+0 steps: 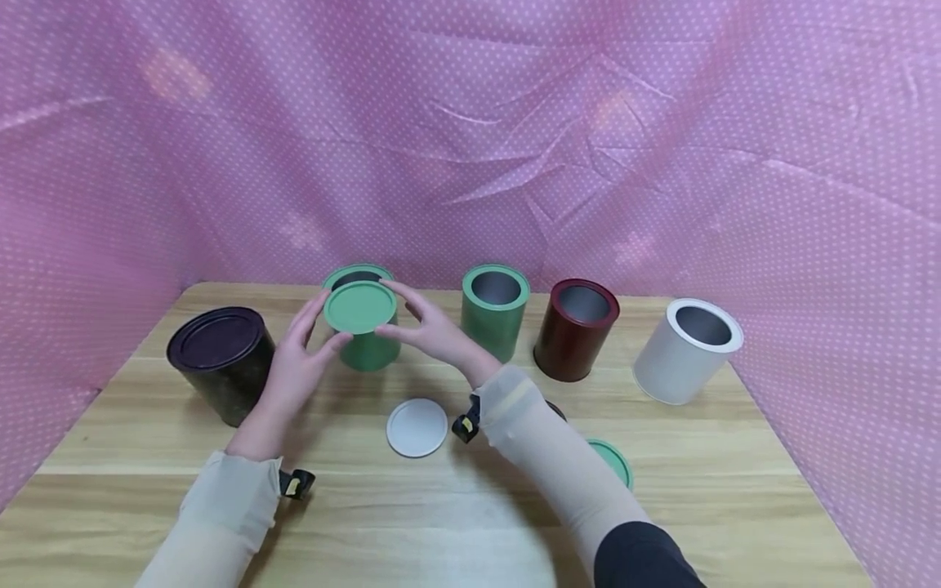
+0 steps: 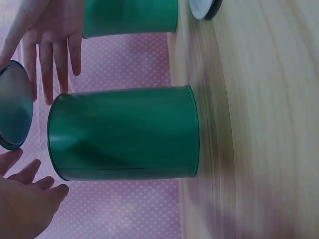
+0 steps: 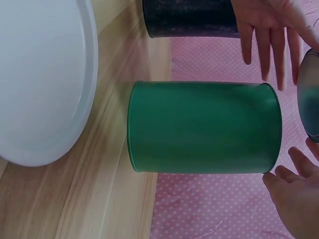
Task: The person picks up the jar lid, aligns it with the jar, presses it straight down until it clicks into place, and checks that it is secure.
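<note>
Both hands hold a round green lid [image 1: 360, 307] level at its rim, from opposite sides. Left hand [image 1: 294, 367] grips the left edge, thumb toward the front; right hand [image 1: 435, 331] has the right edge between thumb and fingers. Below and just behind the lid stands an open green can [image 1: 367, 353], its dark mouth partly showing past the lid. Seen from the left wrist, the lid [image 2: 15, 107] is apart from the top of the green can [image 2: 122, 134], with fingertips close to the can's rim. The right wrist view shows the same gap between lid [image 3: 310, 94] and can [image 3: 204, 127].
A lidded black can [image 1: 224, 359] stands left of the left forearm. To the right are open cans: green [image 1: 494, 327], dark red [image 1: 577, 339] and white [image 1: 684, 351]. A white lid [image 1: 416, 427] lies in front; another green lid [image 1: 613, 463] and a dark one [image 1: 556, 410] are partly under the right forearm.
</note>
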`<move>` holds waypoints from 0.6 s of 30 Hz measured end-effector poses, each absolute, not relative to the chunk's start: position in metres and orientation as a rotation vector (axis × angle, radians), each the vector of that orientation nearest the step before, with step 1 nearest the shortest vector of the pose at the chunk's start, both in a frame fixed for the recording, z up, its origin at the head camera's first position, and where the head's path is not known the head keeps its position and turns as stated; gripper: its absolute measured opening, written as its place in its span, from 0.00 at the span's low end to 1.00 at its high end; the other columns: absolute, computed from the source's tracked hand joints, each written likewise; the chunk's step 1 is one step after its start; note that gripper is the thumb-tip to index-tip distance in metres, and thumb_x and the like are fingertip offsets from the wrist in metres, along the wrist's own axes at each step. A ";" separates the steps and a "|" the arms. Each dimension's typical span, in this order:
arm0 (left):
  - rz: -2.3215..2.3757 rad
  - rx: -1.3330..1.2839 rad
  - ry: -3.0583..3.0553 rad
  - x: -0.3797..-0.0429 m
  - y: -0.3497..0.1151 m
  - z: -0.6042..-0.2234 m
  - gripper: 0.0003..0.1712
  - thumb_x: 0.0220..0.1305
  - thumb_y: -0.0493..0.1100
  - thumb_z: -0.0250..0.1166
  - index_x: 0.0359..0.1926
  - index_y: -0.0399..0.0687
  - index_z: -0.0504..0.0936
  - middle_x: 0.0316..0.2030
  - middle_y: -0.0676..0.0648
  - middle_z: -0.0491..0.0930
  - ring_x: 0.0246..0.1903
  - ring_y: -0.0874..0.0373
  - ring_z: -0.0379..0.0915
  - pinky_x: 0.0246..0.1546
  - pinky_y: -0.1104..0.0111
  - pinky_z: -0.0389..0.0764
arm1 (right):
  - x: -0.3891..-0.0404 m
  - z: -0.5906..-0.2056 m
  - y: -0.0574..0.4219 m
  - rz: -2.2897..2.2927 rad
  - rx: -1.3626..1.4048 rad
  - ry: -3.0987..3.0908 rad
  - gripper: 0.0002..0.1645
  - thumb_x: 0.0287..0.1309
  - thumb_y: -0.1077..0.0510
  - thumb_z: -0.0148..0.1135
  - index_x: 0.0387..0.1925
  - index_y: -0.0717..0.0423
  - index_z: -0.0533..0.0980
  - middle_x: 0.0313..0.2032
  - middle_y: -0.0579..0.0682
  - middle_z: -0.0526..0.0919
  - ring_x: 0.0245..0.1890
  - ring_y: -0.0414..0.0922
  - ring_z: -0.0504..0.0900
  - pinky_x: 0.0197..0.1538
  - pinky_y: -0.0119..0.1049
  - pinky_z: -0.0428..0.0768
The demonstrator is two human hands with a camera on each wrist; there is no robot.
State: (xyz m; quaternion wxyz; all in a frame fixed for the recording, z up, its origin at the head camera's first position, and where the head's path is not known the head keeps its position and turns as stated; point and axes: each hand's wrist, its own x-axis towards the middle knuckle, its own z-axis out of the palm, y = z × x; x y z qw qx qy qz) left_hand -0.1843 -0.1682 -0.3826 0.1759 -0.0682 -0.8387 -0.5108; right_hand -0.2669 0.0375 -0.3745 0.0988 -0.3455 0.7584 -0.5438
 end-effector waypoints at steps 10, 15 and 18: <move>-1.347 -0.164 -2.383 -0.199 -0.173 -0.387 0.41 0.65 0.51 0.64 0.74 0.50 0.57 0.74 0.42 0.53 0.73 0.41 0.47 0.70 0.40 0.50 | -0.276 -0.372 0.032 -1.578 -0.961 2.285 0.44 0.61 0.50 0.65 0.74 0.41 0.55 0.75 0.46 0.54 0.75 0.43 0.51 0.76 0.39 0.53; -1.333 -0.149 -2.391 -0.205 -0.177 -0.387 0.41 0.65 0.52 0.63 0.74 0.51 0.56 0.74 0.41 0.53 0.73 0.42 0.47 0.71 0.42 0.50 | -0.281 -0.369 0.027 -1.573 -0.974 2.288 0.43 0.62 0.52 0.64 0.74 0.43 0.55 0.75 0.47 0.53 0.75 0.44 0.51 0.76 0.41 0.53; -1.332 -0.152 -2.399 -0.209 -0.180 -0.389 0.41 0.65 0.53 0.63 0.75 0.52 0.56 0.74 0.42 0.52 0.74 0.43 0.45 0.72 0.42 0.49 | -0.284 -0.369 0.025 -1.555 -0.971 2.303 0.43 0.62 0.52 0.64 0.74 0.44 0.56 0.75 0.47 0.53 0.75 0.44 0.50 0.75 0.42 0.53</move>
